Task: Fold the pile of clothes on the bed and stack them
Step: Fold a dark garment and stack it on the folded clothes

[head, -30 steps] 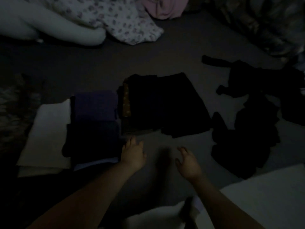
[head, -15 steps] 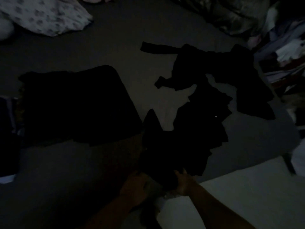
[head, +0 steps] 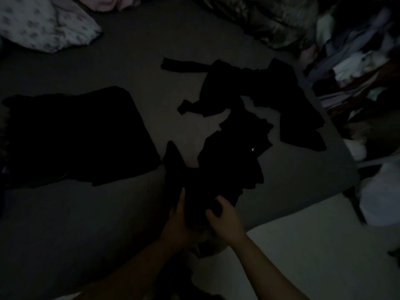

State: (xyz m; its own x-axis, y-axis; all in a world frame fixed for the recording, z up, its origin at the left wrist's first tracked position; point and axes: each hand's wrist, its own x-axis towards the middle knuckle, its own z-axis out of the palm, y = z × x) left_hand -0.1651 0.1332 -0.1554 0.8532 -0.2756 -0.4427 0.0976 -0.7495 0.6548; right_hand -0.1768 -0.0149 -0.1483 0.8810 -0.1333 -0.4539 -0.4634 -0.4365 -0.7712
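Observation:
The room is very dark. A loose black garment sprawls across the grey bed, reaching back to the right. Its near end lies between my hands. My right hand curls its fingers and thumb round a fold of that near end. My left hand lies against the garment's left edge with one finger stretched up along it; whether it grips the cloth is hidden in the dark. A folded black stack lies flat to the left.
A floral cloth and a pink one lie at the bed's far left. A patterned blanket is bunched at the back. Cluttered things stand beyond the bed's right edge. Pale floor shows at the lower right.
My view swung right, away from the folded stacks. Both hands moved from the bare sheet to the near end of the black garment, and my right hand has taken hold of it.

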